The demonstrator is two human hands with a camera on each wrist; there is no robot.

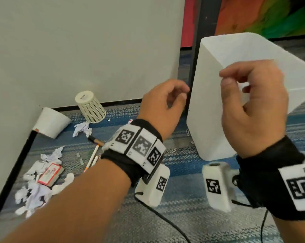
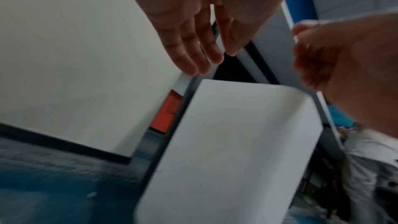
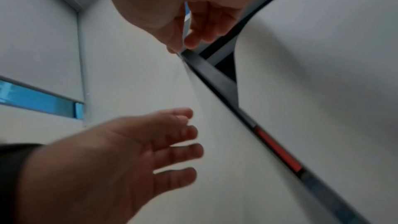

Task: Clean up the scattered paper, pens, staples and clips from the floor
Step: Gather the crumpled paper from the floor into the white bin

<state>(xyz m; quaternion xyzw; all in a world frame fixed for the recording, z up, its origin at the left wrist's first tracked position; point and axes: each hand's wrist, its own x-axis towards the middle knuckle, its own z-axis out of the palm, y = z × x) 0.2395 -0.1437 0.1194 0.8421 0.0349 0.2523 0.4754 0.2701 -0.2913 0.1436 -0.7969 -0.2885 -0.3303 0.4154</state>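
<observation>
Striped blue-grey carpet (image 1: 165, 216) runs up to a pale wall panel (image 1: 78, 41), and the litter lies along that junction. Crumpled paper (image 1: 32, 192) is heaped at the lower left, with a further ball (image 1: 81, 128) near an upturned mesh pen holder (image 1: 90, 107). A small red-and-white box (image 1: 51, 175), probably the staple box, rests on the paper heap. Pens (image 1: 92, 158) lie between the heap and the left forearm. Paper clips (image 1: 173, 150) and loose staples (image 1: 80, 157) are scattered just beside a tall white waste bin (image 1: 227, 81). A tipped white paper cup (image 1: 50, 122) leans at the wall base.

Left hand (image 1: 163, 106) hangs in the air near the bin's side wall, fingers loosely bent and spread, holding nothing; the left wrist view confirms an empty palm. Right hand (image 1: 253, 106) is raised in front of the bin, thumb and forefinger tips (image 1: 225, 74) brought together. Whether a small item sits in that pinch cannot be determined; nothing is resolvable between the tips.

Judgement: the bin stands within reach of the debris to serve as the collection point. All litter visible is on the floor, so the task appears early.
</observation>
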